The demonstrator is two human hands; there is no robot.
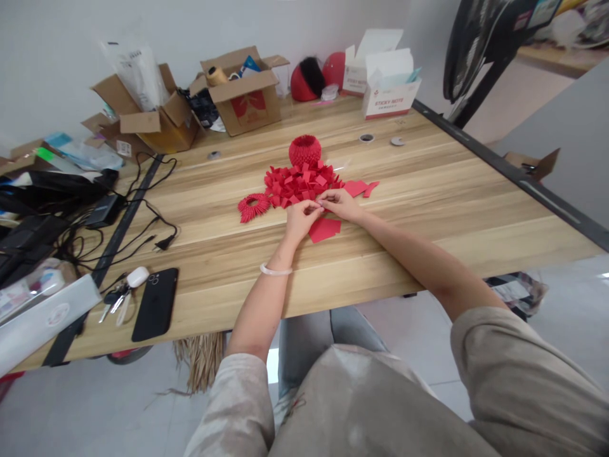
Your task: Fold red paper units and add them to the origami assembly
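My left hand [302, 217] and my right hand [340, 203] meet fingertip to fingertip, both closed in a pinch on a small piece of red paper that the fingers mostly hide. Just beyond them is a heap of folded red paper pieces [299, 184]. Behind the heap stands a round red bowl shape [305, 151] built from folded paper. Left of the heap lies a red ring of folded pieces [254, 207]. Flat red paper sheets [325, 230] rest on the table below my hands, with more red paper [356, 188] to the right of my right hand.
On the wooden table [228, 254], a black phone [156, 304], keys [120, 298] and black cables [137, 222] lie at left. Open cardboard boxes [250, 101] and white sticky-note boxes [390, 92] line the back. A black fan [469, 51] stands beyond the right edge.
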